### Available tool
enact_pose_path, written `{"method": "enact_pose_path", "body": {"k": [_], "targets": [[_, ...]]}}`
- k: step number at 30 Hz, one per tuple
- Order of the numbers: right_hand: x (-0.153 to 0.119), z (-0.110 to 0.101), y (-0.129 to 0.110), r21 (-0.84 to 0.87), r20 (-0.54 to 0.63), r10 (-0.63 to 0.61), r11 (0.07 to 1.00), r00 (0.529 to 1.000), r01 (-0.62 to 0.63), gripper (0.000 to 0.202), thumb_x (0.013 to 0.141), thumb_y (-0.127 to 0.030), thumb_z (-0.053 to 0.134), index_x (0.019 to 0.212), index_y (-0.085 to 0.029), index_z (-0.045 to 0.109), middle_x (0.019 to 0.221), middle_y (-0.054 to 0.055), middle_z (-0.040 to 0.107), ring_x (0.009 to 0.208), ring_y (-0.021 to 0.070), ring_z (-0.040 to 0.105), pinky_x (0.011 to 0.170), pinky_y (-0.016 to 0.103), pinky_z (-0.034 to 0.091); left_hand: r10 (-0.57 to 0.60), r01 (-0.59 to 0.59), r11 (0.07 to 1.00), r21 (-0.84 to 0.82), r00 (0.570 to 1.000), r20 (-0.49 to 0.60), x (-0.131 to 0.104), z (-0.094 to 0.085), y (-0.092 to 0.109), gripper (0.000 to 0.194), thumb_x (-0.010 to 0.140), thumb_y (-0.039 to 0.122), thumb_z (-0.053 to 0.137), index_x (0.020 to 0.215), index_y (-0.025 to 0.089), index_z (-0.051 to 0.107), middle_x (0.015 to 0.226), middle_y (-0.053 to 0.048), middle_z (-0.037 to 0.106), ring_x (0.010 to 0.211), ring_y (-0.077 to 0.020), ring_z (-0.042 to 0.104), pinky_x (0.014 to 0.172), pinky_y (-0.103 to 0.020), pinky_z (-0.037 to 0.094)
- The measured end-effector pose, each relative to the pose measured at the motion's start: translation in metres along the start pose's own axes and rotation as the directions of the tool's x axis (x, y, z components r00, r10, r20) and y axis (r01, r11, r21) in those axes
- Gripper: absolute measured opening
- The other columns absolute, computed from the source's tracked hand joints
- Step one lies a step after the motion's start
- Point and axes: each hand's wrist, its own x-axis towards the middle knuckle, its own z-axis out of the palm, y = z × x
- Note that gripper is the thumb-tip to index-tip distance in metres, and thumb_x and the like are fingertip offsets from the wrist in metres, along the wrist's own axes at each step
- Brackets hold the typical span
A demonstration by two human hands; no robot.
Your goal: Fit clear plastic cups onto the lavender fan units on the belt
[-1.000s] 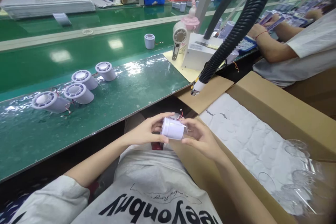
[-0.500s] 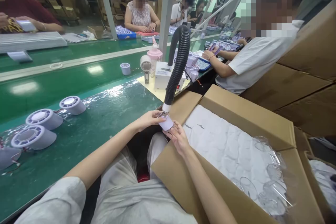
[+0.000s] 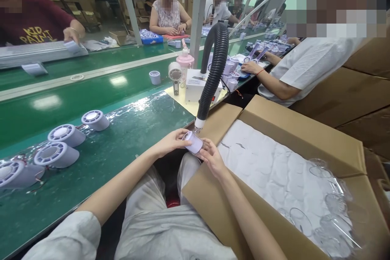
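Observation:
Between my two hands is a lavender fan housing (image 3: pixel 194 144), a short round cylinder held tilted over my lap. My left hand (image 3: pixel 174 143) pinches its left, upper rim with thumb and fingers. On the other side, my right hand (image 3: pixel 213 157) grips the lower right end, where something clear shows around the housing. The white nozzle (image 3: pixel 200 123) of a black ribbed hose (image 3: pixel 217 63) ends just above the housing, apart from it. Several similar lavender housings (image 3: pixel 65 135) with thin wires stand on the green bench to the left.
A cardboard box (image 3: pixel 301 130) at right holds white padding (image 3: pixel 258 158) and clear plastic cups (image 3: pixel 333 227). The hose rises from a white machine (image 3: pixel 195 85), beside a pink cup (image 3: pixel 185 61) and a small fan (image 3: pixel 175 72). Co-workers sit across the green conveyor (image 3: pixel 122 65) and at right.
The housing has moved slightly down and away from the nozzle, tilting so its rim shows more. Both hands stay on it. The view has shifted left; a co-worker's hand now holds a pale piece.

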Motion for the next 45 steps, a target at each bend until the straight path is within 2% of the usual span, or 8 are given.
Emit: {"method": "enact_pose_path", "body": {"k": [5,8,11,19,24,31,38,45], "targets": [[-0.037,0.007,-0.034,-0.263,0.15,-0.058,0.96,0.987,0.096,0.04,0.072,-0.02,0.082,0.107,-0.026,0.064,0.132,0.006,0.056,0.127,0.0264,0.049,0.104,0.042,0.047,0.163,-0.17,0.985,0.036,0.975,0.149,-0.047,0.011,-0.009,0.071,0.064,0.02,0.084,0.127,0.023,0.053,0.137,-0.011,0.053,0.12,-0.025,0.056,0.099,-0.037,0.048],[-0.057,0.015,-0.058,-0.553,0.323,-0.085,0.792,0.943,0.26,0.038,0.081,-0.019,0.074,0.115,-0.028,0.061,0.138,0.007,0.051,0.13,0.0268,0.046,0.106,0.045,0.045,0.248,-0.273,0.956,0.109,0.948,0.199,-0.075,0.019,-0.01,0.07,0.068,0.018,0.081,0.132,0.027,0.053,0.141,-0.011,0.051,0.126,-0.0266,0.054,0.104,-0.039,0.046],[-0.067,0.023,-0.074,-0.617,0.395,-0.066,0.72,0.916,0.318,0.039,0.084,-0.021,0.072,0.119,-0.028,0.057,0.138,0.007,0.052,0.127,0.0257,0.05,0.104,0.044,0.048,0.313,-0.345,0.923,0.169,0.93,0.194,-0.093,0.024,-0.008,0.073,0.069,0.018,0.081,0.135,0.03,0.052,0.143,-0.01,0.05,0.13,-0.027,0.05,0.105,-0.039,0.045],[-0.078,0.043,-0.087,-0.524,0.273,0.175,0.852,0.946,-0.007,0.04,0.083,-0.028,0.073,0.119,-0.03,0.055,0.127,0.004,0.057,0.115,0.0255,0.058,0.097,0.043,0.053,0.413,-0.452,0.837,0.309,0.892,0.185,-0.113,0.022,-0.007,0.077,0.068,0.022,0.082,0.138,0.032,0.05,0.142,-0.01,0.053,0.133,-0.0294,0.047,0.112,-0.046,0.038],[-0.078,0.047,-0.088,-0.432,0.247,0.247,0.894,0.937,-0.122,0.038,0.084,-0.031,0.072,0.118,-0.029,0.055,0.118,0.005,0.059,0.1,0.0233,0.063,0.08,0.034,0.057,0.406,-0.444,0.83,0.337,0.896,0.179,-0.116,0.021,-0.007,0.079,0.067,0.024,0.083,0.138,0.031,0.05,0.141,-0.01,0.054,0.13,-0.0301,0.05,0.111,-0.047,0.039],[-0.076,0.05,-0.082,-0.389,0.186,0.314,0.894,0.931,-0.224,0.035,0.086,-0.042,0.068,0.113,-0.025,0.056,0.109,0.005,0.062,0.098,0.0208,0.062,0.077,0.029,0.055,0.387,-0.419,0.875,0.243,0.906,0.171,-0.119,0.021,-0.012,0.078,0.068,0.02,0.081,0.138,0.032,0.049,0.143,-0.01,0.051,0.133,-0.0285,0.047,0.111,-0.044,0.041],[-0.076,0.054,-0.072,-0.255,0.186,0.399,0.902,0.898,-0.349,0.039,0.087,-0.054,0.063,0.105,-0.02,0.055,0.093,0.004,0.065,0.075,0.0178,0.069,0.063,0.029,0.06,0.369,-0.4,0.893,0.205,0.913,0.172,-0.123,0.021,-0.015,0.079,0.069,0.016,0.081,0.138,0.037,0.048,0.144,-0.006,0.05,0.135,-0.0255,0.046,0.111,-0.039,0.042],[-0.078,0.059,-0.065,-0.145,0.205,0.514,0.858,0.833,-0.493,0.049,0.089,-0.063,0.052,0.099,-0.016,0.054,0.064,0.003,0.067,0.054,0.0157,0.067,0.05,0.022,0.054,0.384,-0.414,0.893,0.178,0.905,0.18,-0.125,0.022,-0.017,0.08,0.068,0.015,0.081,0.138,0.037,0.048,0.145,-0.006,0.05,0.136,-0.0262,0.045,0.112,-0.042,0.04]]}}
